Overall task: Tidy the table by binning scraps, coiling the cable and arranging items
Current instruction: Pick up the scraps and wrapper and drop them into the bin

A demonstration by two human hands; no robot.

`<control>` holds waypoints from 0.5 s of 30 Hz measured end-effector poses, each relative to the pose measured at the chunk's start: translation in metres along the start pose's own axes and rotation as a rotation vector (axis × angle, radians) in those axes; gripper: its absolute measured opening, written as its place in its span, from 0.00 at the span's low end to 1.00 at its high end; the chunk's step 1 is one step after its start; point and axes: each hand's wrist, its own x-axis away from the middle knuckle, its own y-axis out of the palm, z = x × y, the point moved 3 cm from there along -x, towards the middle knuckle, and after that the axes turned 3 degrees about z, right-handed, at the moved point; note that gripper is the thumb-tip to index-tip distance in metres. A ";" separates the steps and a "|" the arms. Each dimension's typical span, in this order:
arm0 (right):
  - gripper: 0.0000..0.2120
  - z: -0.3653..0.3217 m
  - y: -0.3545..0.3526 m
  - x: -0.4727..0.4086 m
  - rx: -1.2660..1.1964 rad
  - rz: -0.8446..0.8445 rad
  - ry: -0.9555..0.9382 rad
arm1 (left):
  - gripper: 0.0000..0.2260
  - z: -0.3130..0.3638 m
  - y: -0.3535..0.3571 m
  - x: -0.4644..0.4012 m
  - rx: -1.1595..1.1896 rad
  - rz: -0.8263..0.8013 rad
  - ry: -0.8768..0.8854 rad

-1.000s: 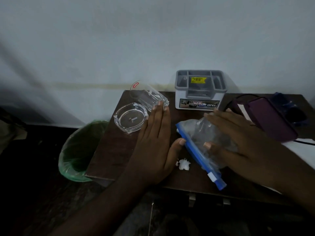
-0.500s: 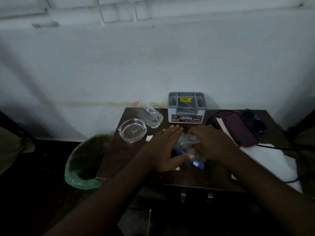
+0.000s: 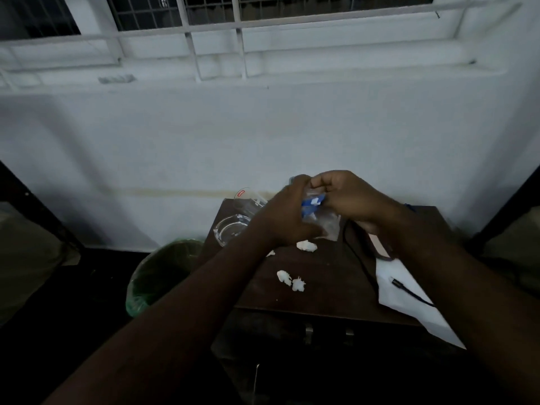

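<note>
Lying nearest on the dark wooden table are two white paper scraps side by side, with a third scrap farther back, just below the hands. One white sheet overhangs the right front corner, crossed by one black cable. Above the table, the left hand and right hand are both closed on one clear plastic bag with a blue zip strip, held between them. Behind the left hand stand one glass ashtray and one tipped drinking glass. One green-lined bin stands on the floor left of the table. Beyond rise a white wall and one barred window.
</note>
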 end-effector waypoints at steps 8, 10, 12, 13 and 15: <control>0.07 0.087 0.038 0.003 0.059 0.356 0.073 | 0.27 -0.042 -0.003 0.014 -0.073 -0.053 -0.075; 0.14 0.104 0.059 0.005 0.505 0.114 -0.030 | 0.23 -0.047 -0.006 0.015 -0.062 -0.031 -0.091; 0.20 0.113 0.078 0.008 0.758 -0.025 -0.142 | 0.20 -0.048 -0.009 0.015 -0.049 -0.012 -0.112; 0.19 0.111 0.083 0.009 0.827 -0.037 -0.175 | 0.19 -0.049 -0.010 0.016 -0.053 -0.007 -0.124; 0.16 0.106 0.084 0.007 0.887 -0.047 -0.176 | 0.18 -0.049 -0.013 0.016 -0.070 -0.004 -0.131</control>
